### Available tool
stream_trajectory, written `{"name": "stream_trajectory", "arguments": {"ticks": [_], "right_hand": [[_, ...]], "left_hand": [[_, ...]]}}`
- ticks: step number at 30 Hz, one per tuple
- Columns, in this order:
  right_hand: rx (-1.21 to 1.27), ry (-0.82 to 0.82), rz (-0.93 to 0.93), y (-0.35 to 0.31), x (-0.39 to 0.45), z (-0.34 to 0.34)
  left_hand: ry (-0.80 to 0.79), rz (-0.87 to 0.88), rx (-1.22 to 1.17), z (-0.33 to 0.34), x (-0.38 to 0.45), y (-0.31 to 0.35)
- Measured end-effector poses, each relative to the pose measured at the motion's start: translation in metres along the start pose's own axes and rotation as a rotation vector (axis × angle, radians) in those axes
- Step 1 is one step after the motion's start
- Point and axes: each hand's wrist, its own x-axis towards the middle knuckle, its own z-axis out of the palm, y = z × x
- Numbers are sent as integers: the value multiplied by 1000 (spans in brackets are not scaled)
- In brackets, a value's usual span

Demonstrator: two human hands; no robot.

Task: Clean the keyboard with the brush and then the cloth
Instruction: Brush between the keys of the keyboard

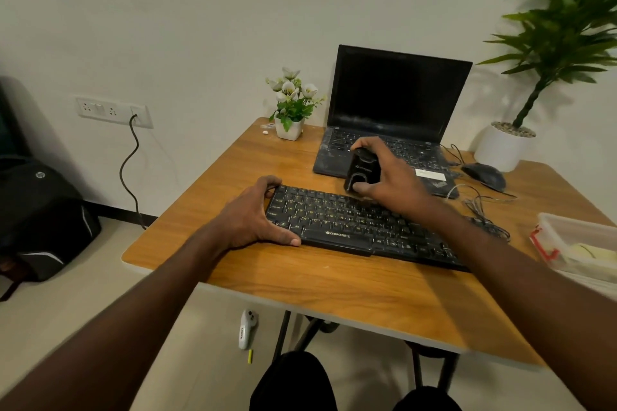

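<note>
Both hands on keyboard [360,227]; right [390,177] grips brush [362,170].

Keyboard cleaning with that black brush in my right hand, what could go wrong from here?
1. The right hand grips the brush at the keyboard's far edge, right in front of the open laptop; swept dust may well land on the laptop's keys.
2. Only the left hand steadies the keyboard's left end, so hard strokes might skew it.
3. Loose cables lie by its right end and could snag the brush.
</note>
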Motion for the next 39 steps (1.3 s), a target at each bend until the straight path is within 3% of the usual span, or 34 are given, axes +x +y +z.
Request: {"name": "stream_trajectory", "arguments": {"ticks": [4,9,16,19,21,23,30,34,39], "right_hand": [[-123,-99,-12,3,2,-8],[23,-42,23,5,-6,-9],[-3,38,27,-1,-8,-14],[45,96,55,-1,-14,-20],[68,116,73,5,-16,-25],[69,115,75,9,-16,-26],[46,42,5,6,-14,-6],[-7,-38,-22,11,-11,-11],[67,13,33,14,-8,-18]], "left_hand": [[-4,-11,-9,0,1,0],[-2,-14,-23,0,1,1],[8,-6,-88,-1,-5,6],[240,-14,-274,4,-16,17],[534,-4,-138,15,-18,26],[694,51,21,32,-15,45],[493,261,534,108,7,89],[478,221,588,109,16,78],[471,209,579,110,16,79]]}}
